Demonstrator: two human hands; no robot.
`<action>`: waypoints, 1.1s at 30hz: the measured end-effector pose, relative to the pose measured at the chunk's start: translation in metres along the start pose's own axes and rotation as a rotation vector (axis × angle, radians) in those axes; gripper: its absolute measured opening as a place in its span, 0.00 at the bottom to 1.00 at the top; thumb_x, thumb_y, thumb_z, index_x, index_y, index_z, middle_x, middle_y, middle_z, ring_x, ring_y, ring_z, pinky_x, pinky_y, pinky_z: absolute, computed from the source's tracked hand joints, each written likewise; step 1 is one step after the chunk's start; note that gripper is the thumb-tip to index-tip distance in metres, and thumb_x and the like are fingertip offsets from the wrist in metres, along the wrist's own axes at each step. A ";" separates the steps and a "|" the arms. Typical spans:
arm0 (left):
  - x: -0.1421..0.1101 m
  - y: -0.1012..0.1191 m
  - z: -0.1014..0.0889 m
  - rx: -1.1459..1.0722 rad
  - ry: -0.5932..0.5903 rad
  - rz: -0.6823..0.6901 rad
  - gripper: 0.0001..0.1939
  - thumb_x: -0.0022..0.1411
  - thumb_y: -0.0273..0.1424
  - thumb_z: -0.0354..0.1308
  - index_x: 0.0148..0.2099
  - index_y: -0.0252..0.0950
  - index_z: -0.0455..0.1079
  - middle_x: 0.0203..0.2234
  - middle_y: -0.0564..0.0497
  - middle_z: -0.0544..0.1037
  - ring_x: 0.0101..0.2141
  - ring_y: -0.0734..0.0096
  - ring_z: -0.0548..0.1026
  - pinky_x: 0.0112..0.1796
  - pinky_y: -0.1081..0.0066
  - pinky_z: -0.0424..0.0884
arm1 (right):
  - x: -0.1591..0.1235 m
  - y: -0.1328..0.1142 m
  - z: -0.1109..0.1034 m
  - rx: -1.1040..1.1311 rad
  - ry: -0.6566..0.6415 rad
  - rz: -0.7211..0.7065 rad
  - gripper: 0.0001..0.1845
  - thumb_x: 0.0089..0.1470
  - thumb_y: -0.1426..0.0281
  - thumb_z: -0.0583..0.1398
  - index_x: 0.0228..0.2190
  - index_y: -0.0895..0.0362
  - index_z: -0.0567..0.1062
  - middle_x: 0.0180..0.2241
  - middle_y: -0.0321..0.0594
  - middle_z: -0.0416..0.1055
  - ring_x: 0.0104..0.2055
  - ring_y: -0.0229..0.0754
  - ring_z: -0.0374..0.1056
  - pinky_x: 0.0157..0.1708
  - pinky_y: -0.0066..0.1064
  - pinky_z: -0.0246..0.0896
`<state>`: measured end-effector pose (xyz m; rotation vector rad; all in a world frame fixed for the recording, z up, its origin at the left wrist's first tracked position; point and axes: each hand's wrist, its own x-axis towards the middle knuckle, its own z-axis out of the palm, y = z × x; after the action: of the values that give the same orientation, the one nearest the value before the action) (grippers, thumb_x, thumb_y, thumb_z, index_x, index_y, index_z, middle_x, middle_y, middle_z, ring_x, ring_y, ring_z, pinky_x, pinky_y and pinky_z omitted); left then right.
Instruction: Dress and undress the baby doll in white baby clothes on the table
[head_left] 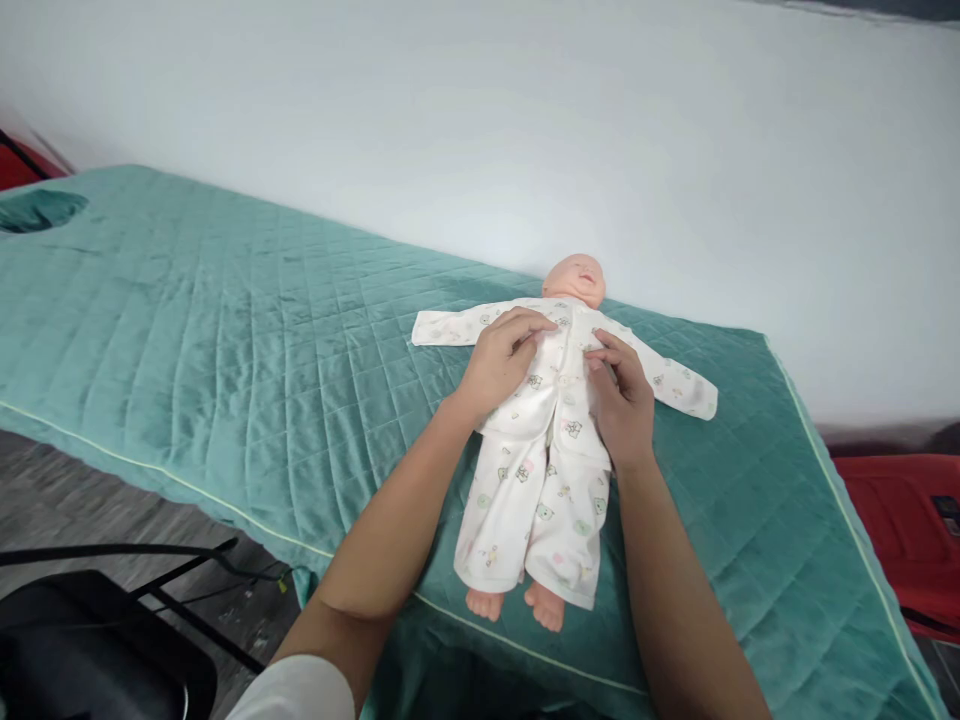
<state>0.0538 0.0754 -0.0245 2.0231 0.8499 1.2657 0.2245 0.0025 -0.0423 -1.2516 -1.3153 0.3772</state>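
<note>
A baby doll [574, 282] lies on its back on a green quilted bed cover [247, 330], its head toward the wall. It wears a white printed pajama top [574, 400], closed down the front, and matching pants [502, 500]. Its sleeves spread out to both sides, with the doll's hands hidden inside; bare feet [545, 606] show below the cuffs. My left hand [506, 355] rests on the left side of the top's chest, fingers stretched toward the front opening. On the other side, my right hand [624, 400] touches the top with loosely bent, parted fingers. Neither hand visibly grips the cloth.
A white wall [450, 130] runs along the bed's far side. The cover has a face hole [41, 210] at far left. A black chair [97, 640] stands at lower left on the grey floor [52, 480]. Something red [900, 530] is beyond the bed's right edge.
</note>
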 end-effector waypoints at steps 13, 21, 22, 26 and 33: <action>-0.001 0.012 -0.015 -0.113 -0.440 -0.059 0.11 0.59 0.33 0.62 0.45 0.40 0.77 0.39 0.50 0.72 0.40 0.69 0.70 0.40 0.71 0.68 | -0.003 0.001 -0.009 -0.085 -0.189 -0.073 0.05 0.58 0.68 0.60 0.38 0.50 0.71 0.62 0.40 0.63 0.66 0.47 0.55 0.65 0.50 0.48; -0.001 0.014 -0.014 0.089 -0.482 0.041 0.08 0.58 0.28 0.60 0.41 0.40 0.76 0.38 0.50 0.71 0.42 0.66 0.69 0.40 0.70 0.67 | -0.003 0.001 -0.008 -0.076 -0.205 -0.074 0.05 0.57 0.70 0.60 0.38 0.50 0.70 0.62 0.40 0.62 0.66 0.47 0.54 0.66 0.50 0.48; -0.001 0.014 -0.013 0.099 -0.480 0.047 0.07 0.58 0.28 0.60 0.41 0.40 0.76 0.37 0.51 0.71 0.42 0.67 0.69 0.40 0.70 0.67 | -0.003 0.001 -0.008 -0.074 -0.206 -0.074 0.06 0.57 0.70 0.60 0.38 0.50 0.70 0.62 0.40 0.62 0.66 0.47 0.55 0.66 0.50 0.48; 0.000 0.015 -0.013 0.141 -0.477 0.075 0.05 0.58 0.26 0.59 0.37 0.39 0.74 0.36 0.52 0.72 0.41 0.68 0.69 0.41 0.69 0.66 | -0.002 0.003 -0.007 -0.062 -0.205 -0.073 0.06 0.57 0.71 0.60 0.38 0.51 0.70 0.62 0.41 0.62 0.67 0.47 0.54 0.65 0.51 0.48; -0.003 0.016 -0.006 0.239 -0.401 0.150 0.03 0.59 0.26 0.55 0.34 0.38 0.70 0.33 0.53 0.71 0.37 0.70 0.70 0.41 0.68 0.64 | -0.002 0.006 -0.007 -0.076 -0.199 -0.089 0.06 0.56 0.72 0.60 0.38 0.51 0.70 0.61 0.41 0.63 0.66 0.46 0.55 0.66 0.50 0.46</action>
<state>0.0508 0.0638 -0.0122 2.4588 0.6897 0.8135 0.2323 -0.0007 -0.0464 -1.2377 -1.5616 0.4000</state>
